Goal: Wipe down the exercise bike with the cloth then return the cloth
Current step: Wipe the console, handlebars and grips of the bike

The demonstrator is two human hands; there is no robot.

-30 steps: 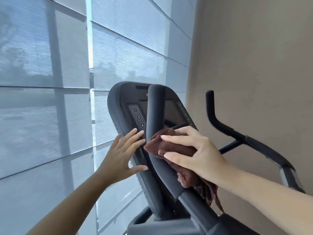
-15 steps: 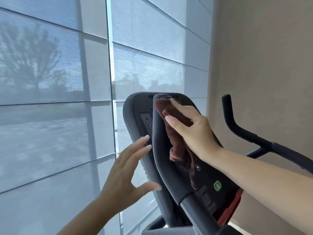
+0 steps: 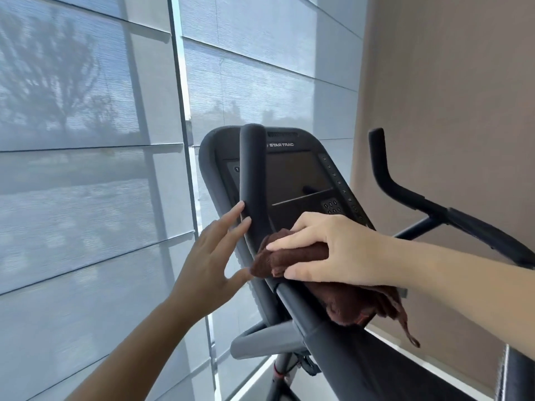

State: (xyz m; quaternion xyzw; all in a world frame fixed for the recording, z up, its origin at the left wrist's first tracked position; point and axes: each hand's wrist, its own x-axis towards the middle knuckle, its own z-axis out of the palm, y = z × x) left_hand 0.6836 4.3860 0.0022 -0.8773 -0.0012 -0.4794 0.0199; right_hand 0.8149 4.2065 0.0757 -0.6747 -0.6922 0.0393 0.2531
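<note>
Currently the right hand [image 3: 344, 250] grips the brown cloth [image 3: 292, 257] bunched around the near handlebar [image 3: 253, 175] of the exercise bike [image 3: 356, 360] (a loose tail hangs beneath the wrist). Just left of that grip, the left hand [image 3: 211, 261] is spread flat, fingertips touching the bar; the console [image 3: 295, 175] stands above.

Cloth [image 3: 292, 256] showing dark reddish-brown, possibly red-tagged at one edge. Exercise bike handlebar [image 3: 253, 175] and console [image 3: 295, 175] looking matte black. Blinds [image 3: 86, 212] reading pale grey, finely ribbed; wall [image 3: 448, 96] beige.
</note>
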